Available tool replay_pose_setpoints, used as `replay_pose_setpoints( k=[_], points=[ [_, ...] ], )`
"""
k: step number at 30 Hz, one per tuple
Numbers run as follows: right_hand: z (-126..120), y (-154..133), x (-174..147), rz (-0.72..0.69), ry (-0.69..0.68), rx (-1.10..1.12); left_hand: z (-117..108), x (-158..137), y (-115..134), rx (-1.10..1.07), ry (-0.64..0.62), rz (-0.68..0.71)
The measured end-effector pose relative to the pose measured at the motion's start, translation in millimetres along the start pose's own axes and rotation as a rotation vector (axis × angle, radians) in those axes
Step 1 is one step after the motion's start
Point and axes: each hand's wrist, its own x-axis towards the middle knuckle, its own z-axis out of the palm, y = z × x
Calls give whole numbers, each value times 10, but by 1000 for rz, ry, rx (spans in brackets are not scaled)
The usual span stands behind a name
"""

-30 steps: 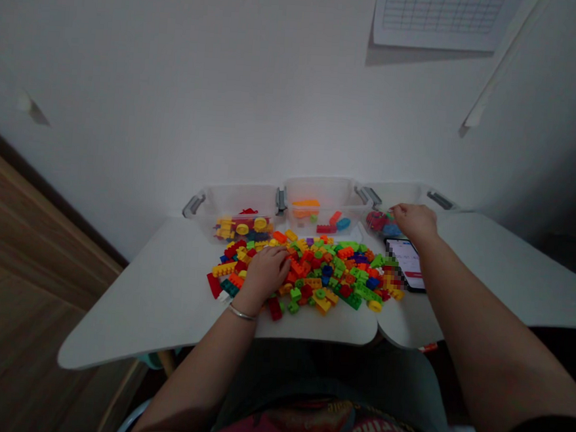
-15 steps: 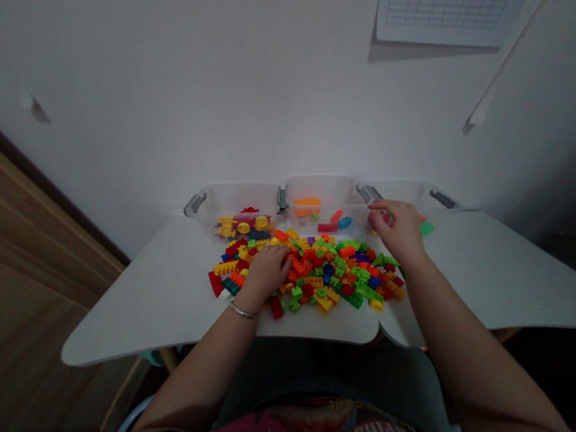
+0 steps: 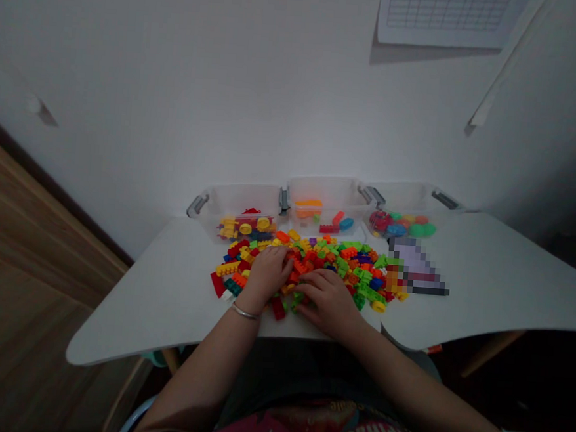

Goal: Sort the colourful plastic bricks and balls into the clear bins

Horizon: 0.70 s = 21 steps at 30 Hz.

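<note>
A heap of colourful plastic building bricks (image 3: 348, 266) is spread over the white table. My left hand (image 3: 267, 272) rests on the heap's left half, fingers loosely bent over the bricks, with a thin bangle at the wrist. No brick shows in its grasp, though its fingertips are partly hidden. To its right, my right hand (image 3: 331, 302) lies low over the near side of the heap. Its fingers are apart and reach left among red and green bricks; I see nothing held in them.
Along the wall stand three clear bins: the left bin (image 3: 242, 196) with yellow-wheeled pieces, the middle bin (image 3: 327, 189) with a few orange, red and blue pieces, the right bin (image 3: 408, 193) with rounded pieces. A pixelated flat object (image 3: 417, 264) lies right of the heap.
My right hand has come back from the right bin, moving left and nearer to me, onto the heap. The flat pixelated object is now in view. My left hand has barely moved.
</note>
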Motion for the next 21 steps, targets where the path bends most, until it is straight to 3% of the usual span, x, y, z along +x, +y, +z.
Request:
replay_pose_setpoints(
  k=[6,21],
  points=[
    [82,27,-4,-65,66,-114,19,2,-10,27,29,-17],
    [154,129,43,1,77,-79,48,-8,-25,-15,23,-14]
  ],
)
